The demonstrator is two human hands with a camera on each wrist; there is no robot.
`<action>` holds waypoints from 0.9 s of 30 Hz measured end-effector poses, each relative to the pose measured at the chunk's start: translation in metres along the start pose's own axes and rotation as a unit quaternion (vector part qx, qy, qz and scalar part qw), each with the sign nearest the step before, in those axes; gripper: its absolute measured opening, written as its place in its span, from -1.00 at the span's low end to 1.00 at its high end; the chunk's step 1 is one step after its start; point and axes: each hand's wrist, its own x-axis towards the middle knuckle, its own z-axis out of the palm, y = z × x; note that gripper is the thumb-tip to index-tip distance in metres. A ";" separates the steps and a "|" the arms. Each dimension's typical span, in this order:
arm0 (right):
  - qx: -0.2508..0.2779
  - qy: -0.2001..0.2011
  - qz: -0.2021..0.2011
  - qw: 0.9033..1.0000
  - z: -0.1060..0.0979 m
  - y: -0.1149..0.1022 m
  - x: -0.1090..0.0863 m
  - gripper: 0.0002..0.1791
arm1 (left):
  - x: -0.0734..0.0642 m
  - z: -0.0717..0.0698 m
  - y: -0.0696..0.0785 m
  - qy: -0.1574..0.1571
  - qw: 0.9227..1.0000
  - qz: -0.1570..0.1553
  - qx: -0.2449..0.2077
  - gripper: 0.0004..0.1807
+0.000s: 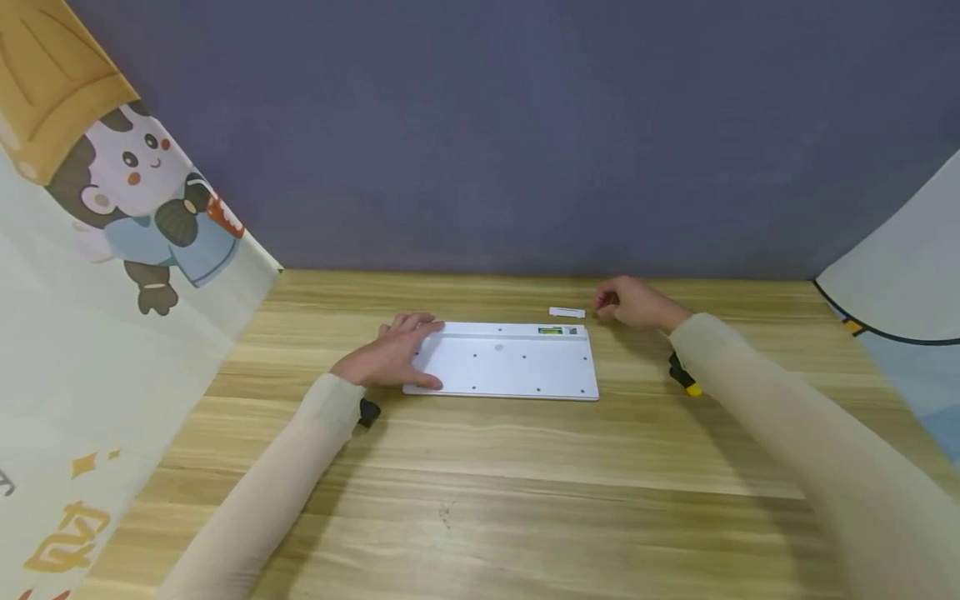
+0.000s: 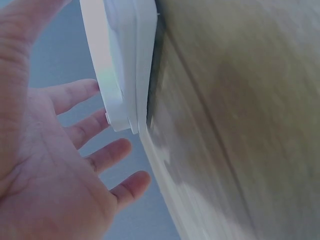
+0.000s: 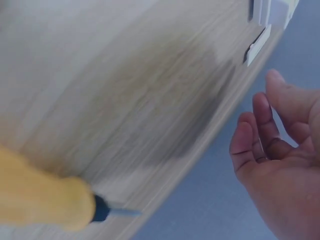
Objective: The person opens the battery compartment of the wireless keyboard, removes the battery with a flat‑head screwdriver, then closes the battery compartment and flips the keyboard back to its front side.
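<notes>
Through the head camera I see a white keyboard [image 1: 501,367] lying underside up on the wooden table [image 1: 480,500], small screws dotted over its back. Near its far right corner the battery slot [image 1: 558,331] is uncovered, with a green battery [image 1: 550,331] showing in it. My left hand [image 1: 393,354] spans the keyboard's left end, thumb on the near side and fingers at the far side, spread rather than clenched. A small white cover [image 1: 567,312] lies on the table just beyond the slot. My right hand [image 1: 633,302] is just to the right of it, fingers loosely curled; I see nothing held in it. A cartoon-printed cloth [image 1: 67,333] hangs on the left, and a dark grey-blue backdrop [image 1: 480,142] rises behind the table.

On the left wrist camera, I get the keyboard's end close up, with relaxed fingers reaching to its edge and the palm open.

On the right wrist camera, my thumb and bent fingers stand apart with no object visible between them. The cover lies near the fingertips, and a blurred yellow screwdriver [image 3: 45,192] shows at lower left.
</notes>
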 end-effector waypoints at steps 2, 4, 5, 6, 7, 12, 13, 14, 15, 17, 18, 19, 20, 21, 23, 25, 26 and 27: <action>0.000 0.005 -0.002 1.000 -0.001 0.003 -0.006 -0.92 | 0.000 0.000 -0.001 -0.002 1.000 0.000 -0.003 0.10; 0.005 0.009 -0.002 1.000 -0.002 0.006 -0.012 -0.90 | -0.001 -0.001 -0.002 -0.002 1.000 -0.002 -0.006 0.10; 0.006 0.012 -0.004 1.000 -0.002 0.007 -0.015 -0.90 | -0.002 -0.001 -0.003 -0.002 1.000 -0.004 -0.005 0.10; 0.006 0.014 -0.003 1.000 -0.003 0.009 -0.018 -0.90 | -0.002 -0.001 -0.003 -0.002 1.000 -0.006 -0.006 0.10; 0.003 0.015 -0.002 1.000 -0.004 0.010 -0.021 -0.90 | -0.002 -0.001 -0.004 -0.002 1.000 -0.008 -0.005 0.10; -0.019 0.018 -0.002 1.000 -0.007 0.015 -0.036 -0.93 | -0.004 0.000 -0.006 0.005 1.000 -0.009 -0.003 0.11; -0.022 0.019 -0.002 1.000 -0.008 0.016 -0.039 -0.92 | -0.005 -0.001 -0.006 0.007 1.000 -0.009 -0.003 0.11; -0.024 0.020 -0.002 1.000 -0.009 0.016 -0.042 -0.91 | -0.005 -0.001 -0.006 0.008 1.000 -0.007 -0.004 0.11; -0.026 0.020 -0.001 0.999 -0.010 0.016 -0.044 -0.91 | -0.006 -0.001 -0.007 0.010 1.000 -0.005 -0.006 0.12; -0.028 0.021 0.002 0.999 -0.012 0.016 -0.050 -0.89 | -0.006 -0.001 -0.007 0.011 1.000 -0.006 -0.008 0.12; -0.027 0.020 0.004 0.999 -0.013 0.016 -0.052 -0.89 | -0.006 -0.001 -0.008 0.012 1.000 -0.005 -0.009 0.12; -0.027 0.019 0.006 0.999 -0.014 0.016 -0.055 -0.90 | -0.006 0.000 -0.008 0.014 1.000 -0.002 -0.009 0.12; -0.027 0.019 0.005 0.999 -0.015 0.015 -0.058 -0.90 | -0.006 0.000 -0.008 0.015 1.000 -0.001 -0.008 0.12; -0.026 0.018 0.005 0.999 -0.017 0.014 -0.061 -0.90 | -0.006 0.000 -0.009 0.015 1.000 0.000 -0.007 0.12; -0.027 0.016 0.009 0.999 -0.019 0.014 -0.066 -0.91 | -0.006 0.001 -0.010 0.016 1.000 -0.002 -0.004 0.11; -0.031 0.014 0.009 0.999 -0.021 0.014 -0.071 -0.90 | -0.006 0.002 -0.011 0.019 1.000 -0.002 -0.001 0.11; -0.032 0.013 0.010 0.999 -0.022 0.015 -0.073 -0.90 | -0.006 0.002 -0.012 0.019 1.000 -0.003 -0.003 0.11; -0.033 0.013 0.011 0.999 -0.022 0.016 -0.075 -0.89 | -0.007 0.002 -0.012 0.020 1.000 -0.003 -0.004 0.10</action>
